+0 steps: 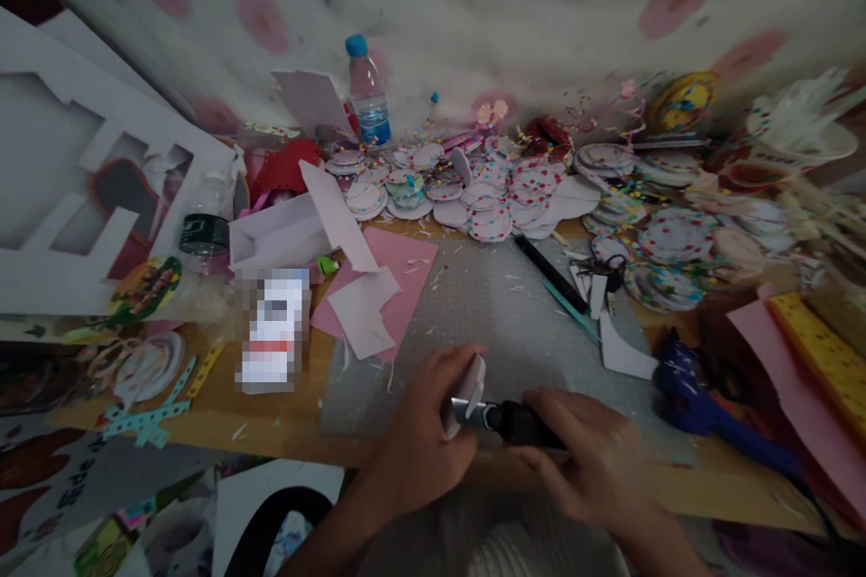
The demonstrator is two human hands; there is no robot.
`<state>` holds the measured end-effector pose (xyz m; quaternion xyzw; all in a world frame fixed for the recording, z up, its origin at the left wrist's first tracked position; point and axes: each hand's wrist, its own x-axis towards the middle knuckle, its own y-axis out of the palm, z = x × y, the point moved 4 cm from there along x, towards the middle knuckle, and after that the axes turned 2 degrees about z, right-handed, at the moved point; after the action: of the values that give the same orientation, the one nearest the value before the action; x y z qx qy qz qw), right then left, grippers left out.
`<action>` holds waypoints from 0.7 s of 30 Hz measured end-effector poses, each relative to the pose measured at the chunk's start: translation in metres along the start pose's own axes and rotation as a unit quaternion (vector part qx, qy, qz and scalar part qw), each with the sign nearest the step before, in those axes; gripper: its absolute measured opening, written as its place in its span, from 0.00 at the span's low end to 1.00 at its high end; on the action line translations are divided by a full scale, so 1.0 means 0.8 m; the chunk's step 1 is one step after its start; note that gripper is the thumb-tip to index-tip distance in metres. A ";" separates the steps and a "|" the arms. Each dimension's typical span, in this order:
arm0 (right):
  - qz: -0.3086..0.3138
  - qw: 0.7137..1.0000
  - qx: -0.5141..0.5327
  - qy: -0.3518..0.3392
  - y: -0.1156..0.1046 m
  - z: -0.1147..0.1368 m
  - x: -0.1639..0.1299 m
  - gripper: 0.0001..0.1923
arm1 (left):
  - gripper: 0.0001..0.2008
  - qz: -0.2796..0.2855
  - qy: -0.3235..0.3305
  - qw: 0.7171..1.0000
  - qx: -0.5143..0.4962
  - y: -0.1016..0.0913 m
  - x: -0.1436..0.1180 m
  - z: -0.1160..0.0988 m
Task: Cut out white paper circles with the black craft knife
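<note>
Down at the bottom centre of the frame, I have both hands meeting over the near edge of the grey cutting mat (501,306). My right hand (592,460) is wrapped around the dark body of a craft knife (504,419), fingers curled tight over its rear half, so only the front part and the silver collar stick out past the knuckles. The knife lies nearly level, its long axis running left to right across the frame, with the working end pointing left. That end meets a small white paper piece (468,388), which my left hand (419,442) pinches between thumb and curled fingers, holding it tilted up on edge. Further up the mat lie a pink sheet (406,266) and a black pen (547,270), and a water bottle (369,95) stands in the upper middle.
</note>
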<state>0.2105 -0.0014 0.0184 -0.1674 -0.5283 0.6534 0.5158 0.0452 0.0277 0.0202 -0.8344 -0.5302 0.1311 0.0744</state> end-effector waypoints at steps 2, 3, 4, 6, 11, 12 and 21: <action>0.003 1.000 0.016 0.024 0.004 -0.013 -0.007 0.18 | 0.38 0.002 -0.010 1.000 -0.008 -0.003 -0.004 0.001; -0.004 0.998 0.027 0.061 0.005 -0.025 -0.013 0.18 | 0.37 0.007 -0.021 1.000 -0.012 -0.005 -0.008 0.001; -0.013 0.993 0.037 0.108 0.005 -0.040 -0.021 0.17 | 0.36 0.011 -0.030 0.999 -0.013 -0.008 -0.012 0.002; -0.060 0.966 0.043 0.249 0.001 -0.076 -0.040 0.16 | 0.35 0.009 -0.036 0.999 0.005 -0.017 -0.020 0.004; -0.062 0.921 0.175 0.343 0.008 -0.097 -0.056 0.18 | 0.38 -0.042 -0.013 0.988 0.146 -0.033 -0.022 0.008; -0.051 0.910 0.224 0.346 0.014 -0.089 -0.052 0.18 | 0.40 -0.053 -0.008 0.983 0.175 -0.034 -0.019 0.008; 0.051 0.682 0.618 0.387 0.070 0.003 0.000 0.21 | 0.49 -0.008 0.076 0.947 0.312 -0.009 -0.004 -0.005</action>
<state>0.1811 0.0024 -0.0287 -0.0751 0.2521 0.7337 0.6264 0.0389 0.0279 0.0263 -0.7729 -0.4619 0.2257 0.3718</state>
